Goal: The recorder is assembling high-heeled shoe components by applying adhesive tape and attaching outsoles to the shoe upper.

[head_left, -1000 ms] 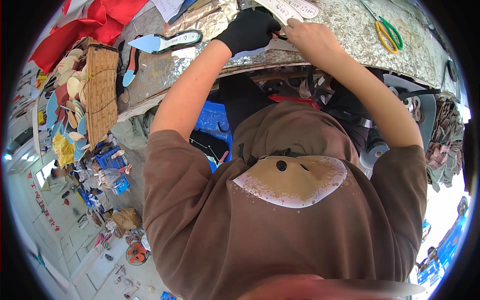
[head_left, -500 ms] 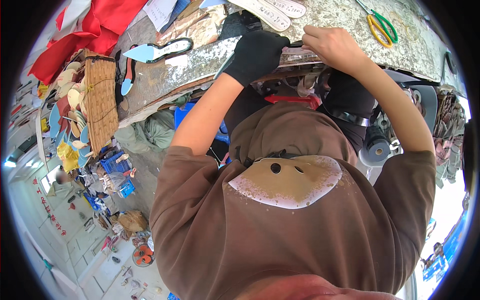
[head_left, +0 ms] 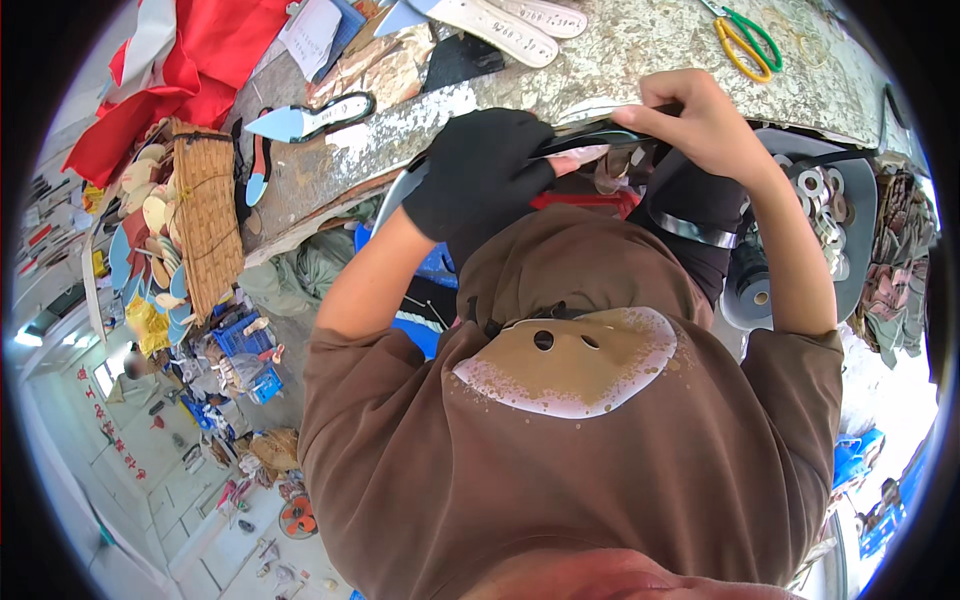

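My left hand (head_left: 480, 170), in a black glove with a bare fingertip showing, grips a shoe insole (head_left: 590, 134) with a dark edge at the bench's near edge. Its light-blue end (head_left: 396, 192) pokes out beside the glove. My bare right hand (head_left: 705, 125) is closed on the dark edge at the other end, thumb on top. Most of the insole is hidden by the glove. On the worn bench (head_left: 580, 85) lie a blue-and-white insole with black edging (head_left: 312, 120), several pale insoles (head_left: 500, 32) and a black scrap of material (head_left: 462, 62).
Scissors with yellow and green handles (head_left: 745, 48) lie at the far right of the bench. Red cloth (head_left: 225, 60) covers the far left. A woven basket (head_left: 208, 220) of cut soles stands left. A grey bin with white rolls (head_left: 822, 205) is below right.
Both hands have come off the bench top toward me with the insole, now tilted at the bench edge. The right hand has turned, its thumb now along the edge.
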Available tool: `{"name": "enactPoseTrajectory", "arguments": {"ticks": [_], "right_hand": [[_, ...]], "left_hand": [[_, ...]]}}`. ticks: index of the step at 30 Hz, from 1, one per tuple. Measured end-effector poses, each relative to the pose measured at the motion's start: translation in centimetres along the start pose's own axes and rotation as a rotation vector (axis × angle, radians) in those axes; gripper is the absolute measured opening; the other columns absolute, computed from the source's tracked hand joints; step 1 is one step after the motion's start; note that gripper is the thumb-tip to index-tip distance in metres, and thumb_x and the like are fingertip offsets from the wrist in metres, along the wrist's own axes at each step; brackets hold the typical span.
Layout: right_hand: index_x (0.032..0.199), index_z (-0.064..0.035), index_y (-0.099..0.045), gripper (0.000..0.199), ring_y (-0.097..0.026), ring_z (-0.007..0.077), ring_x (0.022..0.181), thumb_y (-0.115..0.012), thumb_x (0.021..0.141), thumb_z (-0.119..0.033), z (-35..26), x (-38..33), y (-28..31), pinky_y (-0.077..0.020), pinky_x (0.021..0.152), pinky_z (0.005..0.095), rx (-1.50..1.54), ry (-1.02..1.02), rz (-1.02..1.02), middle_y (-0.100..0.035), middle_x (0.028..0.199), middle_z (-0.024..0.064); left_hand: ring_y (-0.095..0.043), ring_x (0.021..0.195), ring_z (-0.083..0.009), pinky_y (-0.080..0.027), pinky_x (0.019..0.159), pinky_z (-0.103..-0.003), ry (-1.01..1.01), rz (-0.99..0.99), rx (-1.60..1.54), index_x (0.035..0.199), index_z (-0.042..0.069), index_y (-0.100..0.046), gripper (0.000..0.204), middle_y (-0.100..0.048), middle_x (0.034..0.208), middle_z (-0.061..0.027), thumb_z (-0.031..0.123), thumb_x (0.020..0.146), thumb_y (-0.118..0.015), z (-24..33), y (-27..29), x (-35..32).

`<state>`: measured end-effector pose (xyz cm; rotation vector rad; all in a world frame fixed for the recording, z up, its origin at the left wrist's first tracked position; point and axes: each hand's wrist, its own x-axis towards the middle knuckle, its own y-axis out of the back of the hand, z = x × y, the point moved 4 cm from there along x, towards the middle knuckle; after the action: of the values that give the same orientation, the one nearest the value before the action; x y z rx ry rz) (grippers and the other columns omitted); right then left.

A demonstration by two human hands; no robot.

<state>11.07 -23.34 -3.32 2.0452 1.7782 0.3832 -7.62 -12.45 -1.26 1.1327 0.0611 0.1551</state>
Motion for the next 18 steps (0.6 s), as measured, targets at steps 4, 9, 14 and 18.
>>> {"name": "enactPoseTrajectory", "arguments": {"ticks": [4,9,14,18], "right_hand": [[0.060,-0.0026,-0.048,0.046,-0.034,0.0040,0.055,-0.072,0.089,-0.030,0.6,-1.7,-0.6,-0.0272,0.048,0.0260,0.138,-0.038,0.053,-0.037,0.054,-0.0055],[0.081,-0.0006,-0.064,0.022,-0.044,0.0004,0.055,-0.070,0.092,-0.019,-0.5,-2.6,-3.0,-0.0336,0.048,0.0205,0.497,-0.016,0.169,-0.050,0.061,-0.0061],[0.099,-0.0005,-0.067,0.010,-0.055,0.0008,0.066,-0.068,0.090,-0.007,-3.8,-2.7,-4.4,-0.0426,0.060,0.0159,0.770,0.200,0.303,-0.066,0.079,0.0000],[0.087,0.0011,-0.070,0.005,-0.063,0.0059,0.071,-0.072,0.085,-0.003,-8.5,-2.2,-6.3,-0.0495,0.065,0.0206,0.382,0.298,0.471,-0.070,0.079,0.0034]], "left_hand": [[-0.059,0.067,-0.0341,-0.045,0.058,-0.041,0.000,0.137,-0.086,0.083,0.002,-0.063,0.028,-0.056,0.069,-0.0140,0.027,0.078,-0.075,0.0,2.2,-3.2],[-0.057,0.059,-0.0310,-0.043,0.055,-0.037,0.149,0.312,-0.259,0.081,0.003,-0.067,0.028,-0.058,0.067,-0.0133,0.030,0.078,-0.076,-0.3,2.6,-6.2],[-0.062,0.071,-0.0148,-0.049,0.066,-0.030,0.300,0.775,-0.758,0.097,0.000,-0.069,0.028,-0.068,0.081,-0.0088,0.022,0.081,-0.074,0.5,2.2,-6.8],[-0.059,0.076,-0.0089,-0.047,0.069,-0.025,0.270,0.984,-1.002,0.103,-0.001,-0.067,0.025,-0.067,0.087,-0.0023,0.018,0.087,-0.069,0.5,2.0,-6.3]]}}
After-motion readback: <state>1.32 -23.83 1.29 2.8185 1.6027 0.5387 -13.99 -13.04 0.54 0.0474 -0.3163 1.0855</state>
